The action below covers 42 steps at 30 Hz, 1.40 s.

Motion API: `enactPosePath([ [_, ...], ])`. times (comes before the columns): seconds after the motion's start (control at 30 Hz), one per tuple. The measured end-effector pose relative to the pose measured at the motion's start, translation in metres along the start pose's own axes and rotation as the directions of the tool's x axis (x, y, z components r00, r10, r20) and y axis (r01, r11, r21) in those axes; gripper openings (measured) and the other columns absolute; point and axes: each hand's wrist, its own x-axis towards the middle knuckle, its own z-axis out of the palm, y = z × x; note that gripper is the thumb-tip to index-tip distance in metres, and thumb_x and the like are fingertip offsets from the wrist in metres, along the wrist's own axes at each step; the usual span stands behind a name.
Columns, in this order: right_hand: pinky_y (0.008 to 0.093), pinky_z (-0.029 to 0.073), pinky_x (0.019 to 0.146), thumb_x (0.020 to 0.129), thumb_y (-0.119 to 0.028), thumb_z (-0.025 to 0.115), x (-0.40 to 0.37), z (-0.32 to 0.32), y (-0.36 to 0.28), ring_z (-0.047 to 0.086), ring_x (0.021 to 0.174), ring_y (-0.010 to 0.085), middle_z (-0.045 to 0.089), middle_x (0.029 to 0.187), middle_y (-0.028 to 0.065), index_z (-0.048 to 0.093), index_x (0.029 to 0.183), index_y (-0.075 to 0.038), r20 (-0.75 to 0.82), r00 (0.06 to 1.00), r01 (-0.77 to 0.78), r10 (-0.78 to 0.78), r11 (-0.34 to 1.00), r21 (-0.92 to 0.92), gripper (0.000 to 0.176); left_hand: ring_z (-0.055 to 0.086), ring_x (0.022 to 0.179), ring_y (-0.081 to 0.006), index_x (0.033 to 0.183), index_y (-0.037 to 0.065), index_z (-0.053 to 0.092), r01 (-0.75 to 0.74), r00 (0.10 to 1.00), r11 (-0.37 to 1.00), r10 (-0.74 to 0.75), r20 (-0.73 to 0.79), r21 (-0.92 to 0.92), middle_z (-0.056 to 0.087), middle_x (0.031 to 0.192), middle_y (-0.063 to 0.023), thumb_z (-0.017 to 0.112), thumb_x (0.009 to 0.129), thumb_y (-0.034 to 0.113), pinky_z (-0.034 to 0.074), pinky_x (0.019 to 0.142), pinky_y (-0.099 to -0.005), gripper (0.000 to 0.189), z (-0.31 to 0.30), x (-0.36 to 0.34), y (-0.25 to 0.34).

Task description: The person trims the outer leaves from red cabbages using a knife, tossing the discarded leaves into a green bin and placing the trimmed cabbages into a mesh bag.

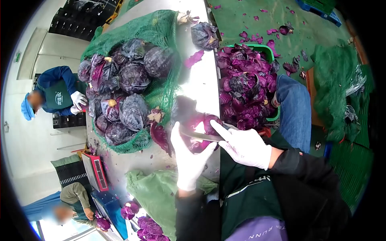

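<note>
My left hand (188, 160), in a white glove, is curved round a purple cabbage (212, 125) at the table's near edge, thumb and fingers on either side. My right hand (246, 148), also gloved in white, grips a knife (201, 135) whose curved blade lies across the cabbage. The right index finger stretches along the cabbage side. Glare washes out part of the cabbage, and the knife's handle is mostly hidden. Beyond my hands, a green mesh bag (161, 30) holds several dark purple cabbages (134, 77). Loose leaves (160, 136) lie beside the bag.
A green crate (263, 48) of purple leaves stands beside the table (203, 86). Another cabbage (204, 35) sits farther along. Green cloth (155, 197), a red scale (95, 172) and trimmed cabbages (149, 229) are nearby. Two people (56, 90) (76, 201) work opposite.
</note>
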Motion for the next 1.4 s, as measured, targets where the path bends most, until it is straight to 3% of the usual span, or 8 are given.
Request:
enactPosePath([
  [0.17,0.0407,0.047,0.045,0.1,-0.035,0.05,0.02,-0.015,0.002,0.059,0.05,0.0268,0.058,0.07,0.011,0.035,0.154,-0.012,0.236,0.964,-0.101,0.121,0.99,-0.095,0.06,0.05,0.122,-0.0318,0.142,-0.005,0.033,-0.023,0.999,0.997,0.024,-0.023,0.076,0.044,0.132,-0.0213,0.09,0.067,0.019,0.045,0.102,-0.0422,0.097,0.005,0.003,-0.002],
  [0.47,0.0393,0.049,0.048,0.101,-0.024,0.048,0.049,0.0,0.032,0.063,0.056,0.0268,0.063,0.068,0.0107,0.065,0.11,-0.004,-0.137,0.954,-0.271,0.266,0.962,-0.019,0.028,0.031,0.141,-0.0435,0.146,-0.004,0.032,-0.025,0.996,0.982,0.041,-0.085,0.186,0.028,0.15,-0.0294,0.089,0.066,0.025,0.03,0.116,-0.0493,0.102,0.022,-0.01,0.004],
  [0.67,0.0407,0.056,0.073,0.105,-0.029,0.042,0.044,0.033,0.149,0.07,0.083,0.0306,0.07,0.103,0.0179,0.06,0.127,-0.009,-0.204,0.914,-0.316,0.349,0.932,0.177,0.035,0.032,0.141,-0.0391,0.147,-0.001,0.031,-0.096,0.994,0.995,0.095,-0.053,-0.01,0.028,0.151,-0.025,0.089,0.065,0.02,0.03,0.116,-0.048,0.102,0.011,-0.027,-0.02],
  [0.77,0.0326,0.053,0.072,0.097,-0.034,0.061,0.051,-0.012,0.112,0.068,0.076,0.0177,0.07,0.089,0.0105,0.05,0.141,-0.006,0.033,0.654,-0.635,0.756,0.525,0.567,0.053,0.032,0.142,-0.036,0.149,0.001,0.027,-0.081,0.994,0.988,0.069,-0.09,-0.133,0.025,0.154,-0.0214,0.09,0.064,0.017,0.03,0.117,-0.0466,0.107,0.01,-0.035,-0.038],
  [0.9,0.0375,0.056,0.084,0.086,-0.045,0.07,0.058,-0.029,0.036,0.069,0.099,0.0298,0.067,0.113,0.0166,0.047,0.144,-0.009,0.128,0.987,-0.134,0.099,0.94,0.313,0.073,0.028,0.144,-0.0365,0.153,-0.001,0.02,-0.106,0.994,0.99,0.105,-0.016,-0.089,0.023,0.155,-0.0226,0.087,0.065,0.013,0.025,0.119,-0.0468,0.112,0.008,-0.032,-0.019],
  [0.97,0.0362,0.051,0.095,0.083,-0.047,0.072,0.057,-0.013,0.026,0.057,0.117,0.0281,0.052,0.136,0.0169,0.049,0.143,-0.005,0.261,0.957,0.093,-0.126,0.987,0.132,0.078,0.026,0.146,-0.0368,0.154,-0.002,0.016,-0.047,0.995,0.982,0.062,0.075,-0.182,0.023,0.156,-0.0238,0.085,0.065,0.012,0.023,0.12,-0.0472,0.114,0.007,-0.027,-0.013],
  [1.13,0.0395,0.056,0.069,0.087,-0.033,0.065,0.08,-0.022,0.02,0.067,0.074,0.0305,0.067,0.094,0.0118,0.066,0.099,-0.004,0.234,0.96,0.156,-0.152,0.988,0.004,0.031,0.031,0.144,-0.04,0.154,0.0,0.021,-0.234,0.957,0.972,0.227,0.181,0.017,0.028,0.153,-0.0282,0.086,0.066,0.016,0.029,0.118,-0.0471,0.11,0.0,-0.013,-0.011],
  [1.4,0.0408,0.055,0.077,0.09,-0.029,0.062,0.089,-0.001,0.118,0.068,0.087,0.032,0.066,0.089,0.0126,0.071,0.105,-0.01,-0.018,0.89,-0.456,0.456,0.888,-0.065,0.026,0.022,0.148,-0.0422,0.152,0.002,0.023,-0.226,0.968,0.97,0.234,0.087,-0.09,0.018,0.159,-0.0268,0.087,0.064,0.012,0.024,0.119,-0.0493,0.109,0.0,-0.032,-0.035],
])
